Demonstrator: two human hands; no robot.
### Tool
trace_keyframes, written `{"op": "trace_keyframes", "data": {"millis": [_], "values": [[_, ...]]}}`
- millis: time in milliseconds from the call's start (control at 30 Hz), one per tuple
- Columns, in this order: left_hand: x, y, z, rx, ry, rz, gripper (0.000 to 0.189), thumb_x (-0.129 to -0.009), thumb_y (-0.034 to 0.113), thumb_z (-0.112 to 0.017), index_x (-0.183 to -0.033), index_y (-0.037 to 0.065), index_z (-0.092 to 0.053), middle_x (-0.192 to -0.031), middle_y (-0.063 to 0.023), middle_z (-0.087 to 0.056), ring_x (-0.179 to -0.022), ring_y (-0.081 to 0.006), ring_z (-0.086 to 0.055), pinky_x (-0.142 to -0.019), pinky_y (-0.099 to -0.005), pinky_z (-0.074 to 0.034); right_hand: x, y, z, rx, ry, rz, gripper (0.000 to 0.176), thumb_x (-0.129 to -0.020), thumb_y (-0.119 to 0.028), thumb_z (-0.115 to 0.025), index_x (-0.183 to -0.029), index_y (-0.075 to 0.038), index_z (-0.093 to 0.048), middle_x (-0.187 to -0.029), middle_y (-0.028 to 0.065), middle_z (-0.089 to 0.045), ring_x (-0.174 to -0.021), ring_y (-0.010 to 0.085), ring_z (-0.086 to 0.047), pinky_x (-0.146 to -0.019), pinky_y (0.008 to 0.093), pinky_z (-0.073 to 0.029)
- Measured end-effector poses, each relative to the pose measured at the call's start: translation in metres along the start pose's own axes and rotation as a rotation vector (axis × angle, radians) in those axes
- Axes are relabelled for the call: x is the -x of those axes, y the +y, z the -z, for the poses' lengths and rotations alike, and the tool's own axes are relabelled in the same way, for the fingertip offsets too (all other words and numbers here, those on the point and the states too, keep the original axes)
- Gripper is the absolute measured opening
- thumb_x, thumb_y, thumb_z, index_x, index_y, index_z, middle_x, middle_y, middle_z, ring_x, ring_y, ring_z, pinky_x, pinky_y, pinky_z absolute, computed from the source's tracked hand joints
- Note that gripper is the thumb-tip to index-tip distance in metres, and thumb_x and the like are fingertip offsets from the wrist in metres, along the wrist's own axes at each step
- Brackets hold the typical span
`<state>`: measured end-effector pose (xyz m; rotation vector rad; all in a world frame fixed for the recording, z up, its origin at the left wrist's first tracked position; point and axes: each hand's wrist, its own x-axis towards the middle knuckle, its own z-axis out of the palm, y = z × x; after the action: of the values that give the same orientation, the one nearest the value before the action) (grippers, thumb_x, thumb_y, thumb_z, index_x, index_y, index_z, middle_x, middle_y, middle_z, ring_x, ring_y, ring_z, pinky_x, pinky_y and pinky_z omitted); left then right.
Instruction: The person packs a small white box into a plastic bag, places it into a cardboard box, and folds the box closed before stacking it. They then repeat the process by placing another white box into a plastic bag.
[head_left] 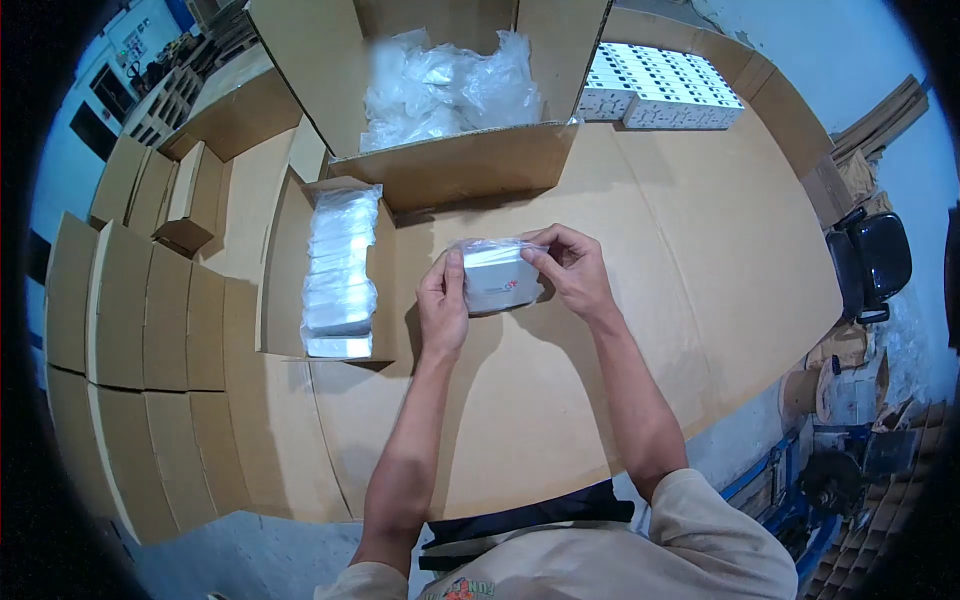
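Note:
Between my hands is a small white box in a clear plastic bag, with a small red mark on its face. My left hand grips its left side, thumb in front. At the upper right, my right hand pinches the bag's plastic edge between thumb and fingers. Just left of my hands stands an open cardboard carton holding a row of similar bagged white boxes. Beyond my hands, a large open cardboard box contains a heap of clear plastic bags.
Several rows of white boxes with dark marks sit at the back right. Closed brown cartons are stacked along the left. Cardboard covers the table. A black chair stands past its right edge.

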<state>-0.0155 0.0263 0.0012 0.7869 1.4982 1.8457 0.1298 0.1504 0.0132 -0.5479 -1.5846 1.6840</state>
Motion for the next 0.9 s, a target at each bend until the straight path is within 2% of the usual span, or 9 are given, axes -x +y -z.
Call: {"op": "trace_keyframes", "data": {"millis": [100,200,300,433,533,600,733,833,900], "values": [[-0.004,-0.006,0.001,0.068,0.044,-0.011,0.041,-0.111,0.033,-0.050,-0.116,-0.001,-0.072,-0.105,-0.0037,-0.071,-0.099,-0.0106,-0.062,-0.090,-0.0279,-0.049,0.002,-0.002,-0.001,0.056,0.064,-0.071,0.012,-0.094,-0.009,-0.076,-0.098,0.001,-0.071,-0.089,0.0031,-0.072,-0.078,0.0062,-0.063,-0.064,0.0233,-0.050],[-0.006,-0.009,-0.004,0.172,0.104,-0.016,0.038,-0.110,0.032,-0.053,-0.113,-0.001,-0.072,-0.102,-0.0025,-0.070,-0.096,-0.0098,-0.061,-0.088,-0.0276,-0.049,0.002,0.003,-0.007,-0.023,0.089,-0.020,0.015,-0.095,-0.009,-0.075,-0.106,0.000,-0.070,-0.084,0.0009,-0.071,-0.073,0.0037,-0.061,-0.059,0.0216,-0.047],[-0.010,-0.012,-0.006,0.270,0.110,-0.027,0.031,-0.110,0.027,-0.054,-0.115,0.002,-0.070,-0.108,-0.0032,-0.069,-0.102,-0.0110,-0.061,-0.093,-0.0292,-0.050,0.004,0.000,-0.015,-0.104,0.163,-0.036,0.030,-0.096,-0.008,-0.074,-0.124,-0.001,-0.064,-0.084,0.0014,-0.071,-0.072,0.0031,-0.060,-0.059,0.0198,-0.045],[-0.009,-0.013,-0.013,0.410,0.109,-0.046,0.026,-0.110,0.025,-0.053,-0.116,0.004,-0.068,-0.113,-0.0033,-0.068,-0.105,-0.0107,-0.061,-0.096,-0.0299,-0.050,0.004,-0.005,-0.018,-0.208,0.122,-0.029,0.047,-0.097,-0.007,-0.072,-0.140,-0.003,-0.053,-0.102,0.0063,-0.072,-0.088,0.0085,-0.065,-0.075,0.0246,-0.052],[-0.012,-0.017,-0.010,0.510,0.063,-0.081,0.025,-0.110,0.024,-0.053,-0.118,0.004,-0.066,-0.115,-0.0032,-0.067,-0.108,-0.0105,-0.060,-0.097,-0.0302,-0.049,0.002,-0.007,-0.024,-0.194,0.044,0.019,0.050,-0.097,-0.005,-0.070,-0.143,-0.003,-0.050,-0.115,0.0085,-0.069,-0.102,0.0116,-0.064,-0.087,0.0288,-0.055],[-0.015,-0.018,-0.007,0.480,0.044,-0.071,0.027,-0.110,0.025,-0.052,-0.120,0.004,-0.065,-0.118,-0.0035,-0.066,-0.110,-0.0111,-0.059,-0.098,-0.0302,-0.049,0.002,0.002,-0.008,-0.082,-0.051,-0.072,0.047,-0.098,-0.003,-0.069,-0.142,-0.003,-0.051,-0.122,0.0095,-0.066,-0.108,0.0121,-0.062,-0.092,0.0302,-0.056],[-0.016,-0.005,-0.008,0.375,0.017,-0.034,0.026,-0.106,0.023,-0.062,-0.118,0.000,-0.067,-0.112,-0.0043,-0.070,-0.103,-0.0116,-0.063,-0.093,-0.0288,-0.050,0.000,0.015,0.001,-0.072,-0.046,-0.045,0.033,-0.095,-0.005,-0.073,-0.127,0.001,-0.063,-0.109,0.0048,-0.070,-0.100,0.0122,-0.064,-0.088,0.0303,-0.054],[-0.017,-0.006,0.002,0.106,-0.081,-0.095,0.022,-0.100,0.012,-0.070,-0.118,0.000,-0.068,-0.114,-0.0063,-0.071,-0.100,-0.0113,-0.064,-0.090,-0.0274,-0.052,0.001,0.009,0.007,-0.010,-0.062,-0.102,0.022,-0.095,-0.005,-0.074,-0.115,0.002,-0.070,-0.101,0.0032,-0.071,-0.093,0.0106,-0.064,-0.084,0.0291,-0.053],[-0.015,-0.001,0.006,0.086,-0.120,-0.073,0.018,-0.097,0.008,-0.072,-0.113,0.000,-0.069,-0.112,-0.0057,-0.070,-0.103,-0.0129,-0.064,-0.093,-0.0291,-0.050,0.002,0.002,0.009,0.025,-0.056,-0.153,0.017,-0.094,-0.006,-0.074,-0.109,0.002,-0.073,-0.096,0.0025,-0.072,-0.089,0.0098,-0.063,-0.081,0.0285,-0.052]]}}
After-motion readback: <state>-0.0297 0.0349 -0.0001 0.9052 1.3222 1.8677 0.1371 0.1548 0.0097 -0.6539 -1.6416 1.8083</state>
